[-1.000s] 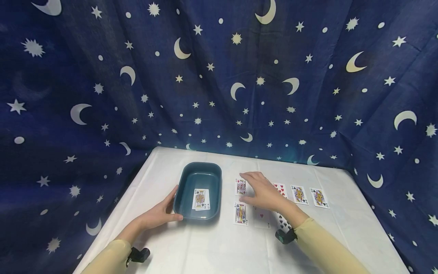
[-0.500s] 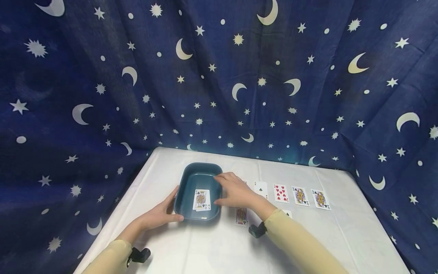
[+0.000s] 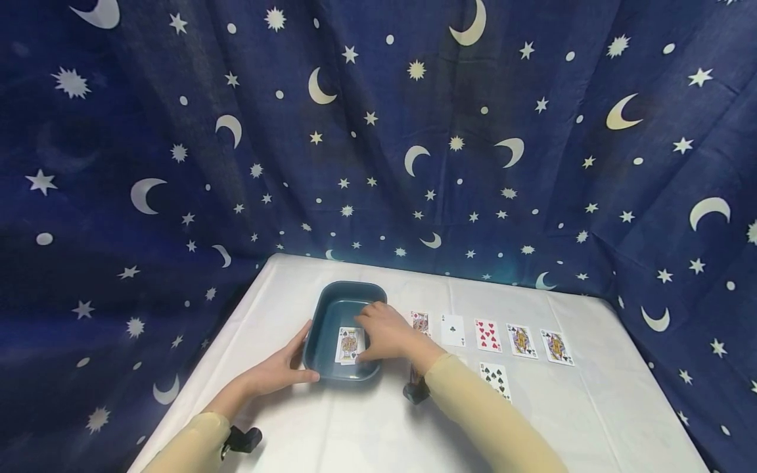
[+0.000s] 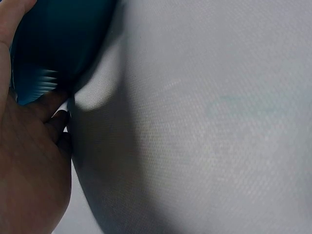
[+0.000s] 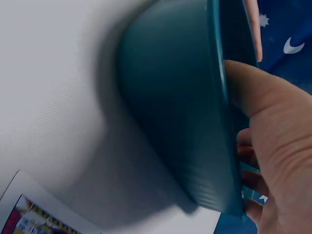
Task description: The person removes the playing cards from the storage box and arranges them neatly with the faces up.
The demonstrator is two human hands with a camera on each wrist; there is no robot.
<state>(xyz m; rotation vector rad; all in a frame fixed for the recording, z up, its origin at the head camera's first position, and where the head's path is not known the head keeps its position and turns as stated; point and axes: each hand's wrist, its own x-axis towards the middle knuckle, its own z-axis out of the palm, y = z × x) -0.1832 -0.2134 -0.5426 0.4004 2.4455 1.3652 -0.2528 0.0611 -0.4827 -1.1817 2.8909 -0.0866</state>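
A dark teal plastic bin (image 3: pixel 322 309) stands on the white table, with a king of spades (image 3: pixel 349 343) on top of another card inside. My left hand (image 3: pixel 275 371) holds its near left corner, thumb on the near side and fingers along the left wall. Reaching over the right rim, my right hand (image 3: pixel 387 335) has its thumb and fingers parted and loosely bent beside the king. The right wrist view shows that thumb (image 5: pixel 253 87) over the rim, with no card visible in the hand. The fingertips inside the bin are partly hidden.
To the right of the bin lie a face card with red marks (image 3: pixel 420 322), an ace of clubs (image 3: pixel 453 330), a hearts card (image 3: pixel 488 336) and two black face cards (image 3: pixel 522 341). A spades card (image 3: pixel 495 378) lies nearer. The right forearm covers other cards.
My right hand has moved left from above the row of cards, across the bin's right rim and inside. The left hand and the bin have stayed in place.
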